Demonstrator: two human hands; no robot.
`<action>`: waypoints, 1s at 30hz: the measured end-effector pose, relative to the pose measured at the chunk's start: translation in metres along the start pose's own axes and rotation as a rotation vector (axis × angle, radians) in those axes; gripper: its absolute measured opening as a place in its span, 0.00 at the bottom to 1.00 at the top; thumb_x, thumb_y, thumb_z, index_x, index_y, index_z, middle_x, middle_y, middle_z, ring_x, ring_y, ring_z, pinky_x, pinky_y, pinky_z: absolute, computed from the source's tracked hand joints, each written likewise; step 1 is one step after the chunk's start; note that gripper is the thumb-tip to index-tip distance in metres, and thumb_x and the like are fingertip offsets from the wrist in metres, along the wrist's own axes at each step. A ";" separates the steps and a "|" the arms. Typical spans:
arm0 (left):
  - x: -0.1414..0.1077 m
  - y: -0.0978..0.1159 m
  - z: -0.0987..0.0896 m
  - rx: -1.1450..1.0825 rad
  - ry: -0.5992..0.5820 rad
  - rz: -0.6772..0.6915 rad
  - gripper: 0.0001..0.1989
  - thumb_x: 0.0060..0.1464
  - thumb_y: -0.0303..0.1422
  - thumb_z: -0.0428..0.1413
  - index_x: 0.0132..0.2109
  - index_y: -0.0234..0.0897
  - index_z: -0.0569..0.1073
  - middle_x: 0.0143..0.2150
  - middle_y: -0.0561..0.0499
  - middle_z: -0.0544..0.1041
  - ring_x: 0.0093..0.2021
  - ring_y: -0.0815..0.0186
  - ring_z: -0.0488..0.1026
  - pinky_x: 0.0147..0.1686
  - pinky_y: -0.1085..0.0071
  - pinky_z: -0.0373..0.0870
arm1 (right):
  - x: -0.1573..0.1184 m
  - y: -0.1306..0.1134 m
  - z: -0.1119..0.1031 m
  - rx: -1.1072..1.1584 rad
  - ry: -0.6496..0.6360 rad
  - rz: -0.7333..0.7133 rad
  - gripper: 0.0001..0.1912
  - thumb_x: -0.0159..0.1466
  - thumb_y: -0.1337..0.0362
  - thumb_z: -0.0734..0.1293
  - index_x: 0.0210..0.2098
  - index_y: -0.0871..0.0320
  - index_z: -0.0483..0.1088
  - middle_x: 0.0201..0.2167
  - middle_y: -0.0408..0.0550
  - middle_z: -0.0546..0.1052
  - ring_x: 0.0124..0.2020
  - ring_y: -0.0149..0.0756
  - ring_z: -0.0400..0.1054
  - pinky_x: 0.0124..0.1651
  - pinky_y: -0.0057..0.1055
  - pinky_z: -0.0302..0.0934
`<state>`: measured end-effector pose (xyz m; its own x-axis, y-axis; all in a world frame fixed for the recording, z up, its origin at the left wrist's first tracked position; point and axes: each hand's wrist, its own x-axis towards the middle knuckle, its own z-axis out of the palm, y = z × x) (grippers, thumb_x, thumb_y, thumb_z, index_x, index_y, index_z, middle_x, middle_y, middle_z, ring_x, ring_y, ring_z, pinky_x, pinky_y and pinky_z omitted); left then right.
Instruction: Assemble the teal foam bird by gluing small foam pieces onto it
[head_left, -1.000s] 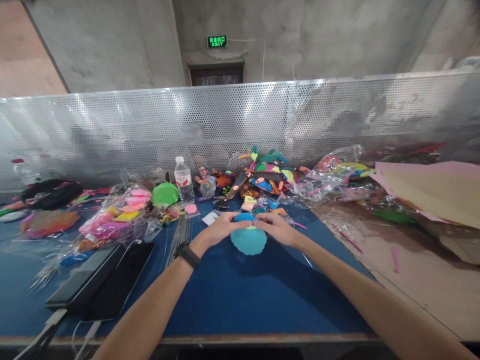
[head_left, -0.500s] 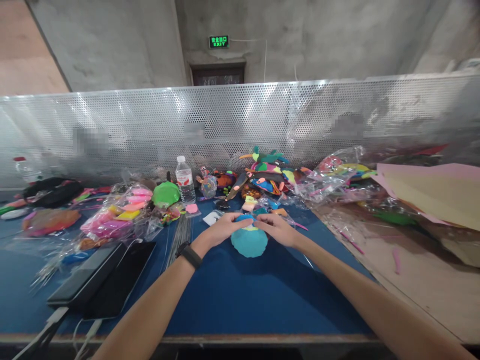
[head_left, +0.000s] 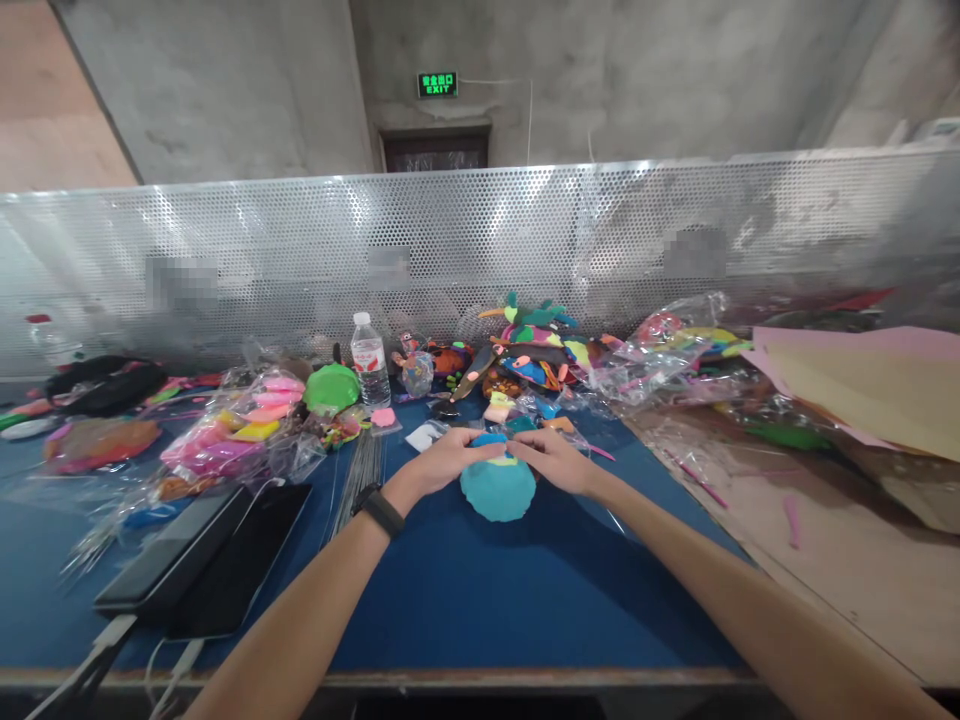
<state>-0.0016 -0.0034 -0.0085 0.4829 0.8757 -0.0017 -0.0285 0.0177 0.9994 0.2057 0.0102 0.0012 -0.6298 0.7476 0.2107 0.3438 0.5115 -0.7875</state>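
Observation:
Between my two hands is a round, flat turquoise clay piece (head_left: 498,492) with an uneven edge. A darker blue clay part (head_left: 489,439) and a bit of yellow show at its upper rim. My left hand (head_left: 453,456) grips that rim from the left, its thumb laid across the front. From the right, my right hand (head_left: 553,460) pinches the same rim, thumb and fingers close to the left hand's fingertips. The fingertips behind the piece are hidden. A dark band (head_left: 379,511) is on my left wrist.
A blue mat (head_left: 450,610) covers the table. At left lie a power bank (head_left: 174,548), a phone (head_left: 244,560) and thin wires (head_left: 358,475). Behind stand a water bottle (head_left: 370,362), a green clay dome (head_left: 331,387) and piled colourful clay figures (head_left: 525,355). Pink paper (head_left: 862,385) lies right.
The turquoise piece has tilted slightly, its lower edge now a little nearer to me. Both hands stay in almost the same place, still holding its upper rim.

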 end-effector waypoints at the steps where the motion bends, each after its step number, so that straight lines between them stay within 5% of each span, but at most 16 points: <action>1: 0.000 0.000 0.000 0.001 -0.008 0.010 0.19 0.47 0.40 0.64 0.43 0.31 0.77 0.38 0.45 0.78 0.32 0.68 0.72 0.35 0.71 0.67 | 0.000 0.000 0.000 -0.002 0.002 0.002 0.25 0.66 0.45 0.57 0.22 0.56 0.56 0.17 0.38 0.55 0.20 0.29 0.54 0.24 0.28 0.48; 10: 0.000 0.005 0.004 0.047 0.094 0.021 0.16 0.47 0.38 0.64 0.41 0.32 0.78 0.35 0.46 0.78 0.30 0.69 0.71 0.31 0.74 0.66 | 0.001 0.002 0.002 0.045 -0.015 0.020 0.25 0.65 0.44 0.57 0.22 0.57 0.58 0.17 0.39 0.58 0.21 0.30 0.57 0.25 0.28 0.52; 15: 0.002 0.001 0.000 -0.046 0.054 -0.041 0.18 0.50 0.39 0.62 0.46 0.33 0.77 0.37 0.45 0.78 0.31 0.68 0.74 0.33 0.71 0.68 | 0.001 0.001 0.002 0.026 -0.016 0.013 0.26 0.65 0.44 0.57 0.21 0.57 0.57 0.16 0.38 0.56 0.19 0.29 0.54 0.24 0.28 0.49; 25: 0.001 0.004 0.000 0.029 0.060 0.064 0.21 0.44 0.34 0.67 0.47 0.35 0.77 0.43 0.46 0.78 0.36 0.68 0.74 0.37 0.72 0.67 | 0.000 0.003 0.002 -0.012 -0.001 -0.017 0.25 0.66 0.45 0.56 0.21 0.57 0.55 0.17 0.37 0.54 0.20 0.29 0.53 0.24 0.28 0.46; 30: 0.001 0.003 -0.001 -0.003 0.067 -0.026 0.18 0.50 0.38 0.63 0.47 0.35 0.77 0.40 0.46 0.79 0.34 0.68 0.73 0.34 0.73 0.67 | 0.000 0.001 0.003 -0.006 -0.024 -0.015 0.24 0.66 0.46 0.56 0.22 0.57 0.56 0.17 0.38 0.56 0.21 0.29 0.53 0.24 0.28 0.46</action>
<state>-0.0018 -0.0024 -0.0056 0.4242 0.9051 -0.0304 -0.0194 0.0426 0.9989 0.2037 0.0093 -0.0009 -0.6514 0.7295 0.2085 0.3385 0.5254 -0.7806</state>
